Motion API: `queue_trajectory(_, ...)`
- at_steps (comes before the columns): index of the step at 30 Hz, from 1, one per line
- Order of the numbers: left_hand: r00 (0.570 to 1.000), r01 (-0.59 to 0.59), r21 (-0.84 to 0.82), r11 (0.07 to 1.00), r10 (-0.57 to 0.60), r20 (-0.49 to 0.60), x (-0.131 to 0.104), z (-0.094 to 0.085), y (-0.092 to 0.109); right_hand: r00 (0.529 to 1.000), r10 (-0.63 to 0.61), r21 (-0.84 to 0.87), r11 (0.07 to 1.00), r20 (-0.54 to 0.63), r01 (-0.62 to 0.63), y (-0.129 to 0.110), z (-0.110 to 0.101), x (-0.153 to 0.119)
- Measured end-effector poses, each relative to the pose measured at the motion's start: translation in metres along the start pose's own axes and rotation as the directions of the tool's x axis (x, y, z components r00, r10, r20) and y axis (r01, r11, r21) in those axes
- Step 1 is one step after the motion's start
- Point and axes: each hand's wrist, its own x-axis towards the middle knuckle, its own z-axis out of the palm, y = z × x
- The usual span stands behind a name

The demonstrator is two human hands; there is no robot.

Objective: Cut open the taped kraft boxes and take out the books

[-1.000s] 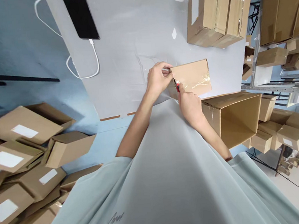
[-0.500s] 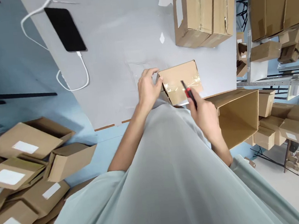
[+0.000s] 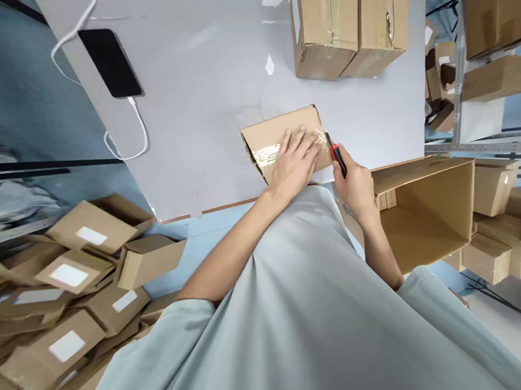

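Note:
A small cardboard box [image 3: 276, 126] with shiny clear tape across its top lies near the front edge of the grey table [image 3: 195, 102]. My left hand [image 3: 295, 161] rests on the box top, fingers spread over the tape. In my right hand [image 3: 356, 186] is a red and black utility knife [image 3: 339, 159], its blade at the right end of the box. My right fingers are wrapped round the knife's handle.
Two taped cartons [image 3: 329, 23] stand at the table's back right. A black phone [image 3: 111, 63] with a white cable lies at the left. An open carton [image 3: 424, 221] is at the right below table level. Boxes [image 3: 100, 221] are piled at lower left.
My left hand has moved from the box's left end onto its top. The knife has gone from above the box's middle to its right end.

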Motion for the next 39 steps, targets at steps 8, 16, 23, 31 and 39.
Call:
queue_trajectory(8, 0.999, -0.01, 0.169, 0.986, 0.004, 0.038, -0.002, -0.002, 0.001, 0.999, -0.03, -0.016, 0.999, 0.036, 0.03, 0.005, 0.006, 0.021)
queue_trajectory(16, 1.0, -0.025, 0.151, 0.988, 0.023, 0.018, -0.008, -0.002, -0.007, 0.995, -0.049, -0.075, 0.996, 0.091, 0.056, -0.002, -0.006, 0.021)
queue_trajectory(23, 1.0, -0.018, 0.128, 0.992, 0.017, 0.003, -0.007, 0.002, -0.008, 0.995, 0.063, -0.228, 0.973, 0.075, -0.044, -0.037, -0.003, 0.016)
queue_trajectory(31, 1.0, 0.02, 0.103, 0.994, -0.019, -0.01, -0.01, 0.012, -0.004, 0.968, 0.194, -0.292, 0.946, 0.162, -0.14, -0.038, -0.015, -0.017)
queue_trajectory(39, 1.0, -0.01, 0.074, 0.997, 0.011, -0.022, -0.011, 0.012, -0.011, 0.982, 0.149, -0.266, 0.957, 0.12, -0.112, -0.042, -0.022, -0.026)
